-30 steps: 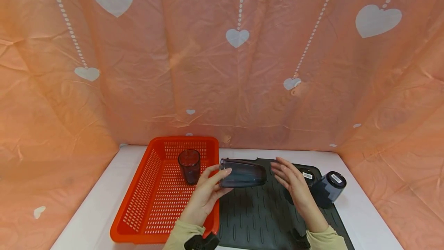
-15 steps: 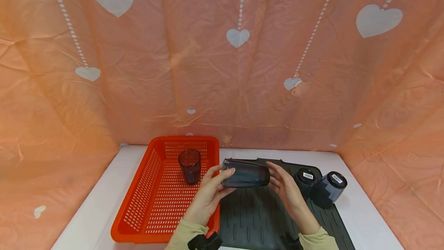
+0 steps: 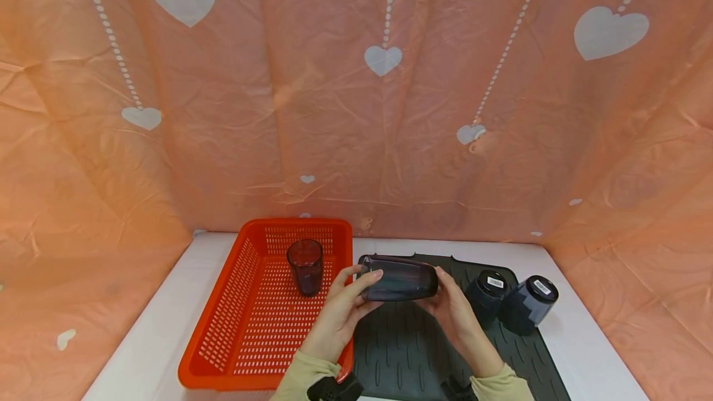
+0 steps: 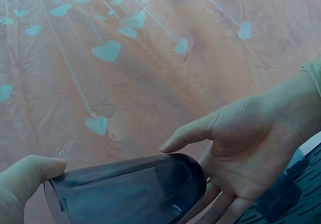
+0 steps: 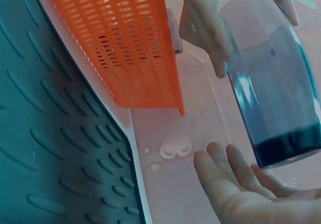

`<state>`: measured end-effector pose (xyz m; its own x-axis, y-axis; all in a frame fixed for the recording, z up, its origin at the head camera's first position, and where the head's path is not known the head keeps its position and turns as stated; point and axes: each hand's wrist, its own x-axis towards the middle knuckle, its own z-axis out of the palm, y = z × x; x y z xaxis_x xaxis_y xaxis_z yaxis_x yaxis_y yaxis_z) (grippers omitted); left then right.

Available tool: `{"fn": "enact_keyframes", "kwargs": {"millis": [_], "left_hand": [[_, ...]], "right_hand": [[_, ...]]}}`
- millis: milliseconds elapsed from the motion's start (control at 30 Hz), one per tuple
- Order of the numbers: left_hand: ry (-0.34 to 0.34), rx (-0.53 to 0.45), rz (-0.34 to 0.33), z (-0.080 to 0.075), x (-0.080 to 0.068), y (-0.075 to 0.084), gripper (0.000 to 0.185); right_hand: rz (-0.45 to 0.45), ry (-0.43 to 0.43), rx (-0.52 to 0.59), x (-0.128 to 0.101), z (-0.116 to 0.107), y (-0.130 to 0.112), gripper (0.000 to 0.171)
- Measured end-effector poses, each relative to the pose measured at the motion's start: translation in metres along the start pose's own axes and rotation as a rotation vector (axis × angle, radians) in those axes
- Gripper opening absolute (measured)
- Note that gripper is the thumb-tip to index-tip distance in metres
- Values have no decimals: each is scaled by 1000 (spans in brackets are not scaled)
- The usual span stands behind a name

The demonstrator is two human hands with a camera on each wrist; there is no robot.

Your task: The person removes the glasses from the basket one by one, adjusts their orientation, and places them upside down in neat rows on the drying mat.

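Head view: curtain [image 3: 356, 91], orange with white hearts, fills the upper two thirds. Table [image 3: 145, 333] is a white strip along the bottom. Basket [image 3: 234, 333], orange, sits lower left of centre; mat [image 3: 401, 351], dark and ribbed, just right of it, edges touching or nearly so.

One cup [image 3: 304, 266] stands upright at the basket's far end. Two more cups [image 3: 486, 293] [image 3: 529, 303] lie tilted, bottoms up with barcode labels, at the mat's right end, touching each other.

Tumbler [image 3: 398, 278] is held on its side in the air, lower centre, over the basket/mat seam, open end pointing left. Left hand [image 3: 338, 317] grips the rim end, fingers curled round it. Right hand [image 3: 453, 314] is at the base end.

Left wrist view only: right hand [image 4: 251, 148] is wide, palm cupped under the tumbler [image 4: 125, 191] base, thumb straight over the top, not wrapped; whether the palm touches, can't tell.

Right wrist view only: fingers [image 5: 225, 174] straight, just below the tumbler [image 5: 273, 88] base with a gap visible; left hand [image 5: 205, 20] fingers wrap the rim at top. Basket side wall [image 5: 130, 48] and mat ribs [image 5: 55, 143] show close up on the left.
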<state>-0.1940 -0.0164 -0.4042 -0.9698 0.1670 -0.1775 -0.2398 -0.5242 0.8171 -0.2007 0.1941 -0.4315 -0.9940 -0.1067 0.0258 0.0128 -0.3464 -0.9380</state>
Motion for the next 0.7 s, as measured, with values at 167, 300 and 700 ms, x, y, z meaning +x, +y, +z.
{"fn": "enact_keyframes", "kwargs": {"millis": [167,300,700], "left_hand": [[10,-11,3,2,0,-2,64],[13,-16,6,3,0,-3,66],[2,-4,18,3,0,-4,71]], "right_hand": [[28,19,39,0,6,2,29],[31,18,53,1,7,3,28],[30,-23,60,3,11,4,40]]}}
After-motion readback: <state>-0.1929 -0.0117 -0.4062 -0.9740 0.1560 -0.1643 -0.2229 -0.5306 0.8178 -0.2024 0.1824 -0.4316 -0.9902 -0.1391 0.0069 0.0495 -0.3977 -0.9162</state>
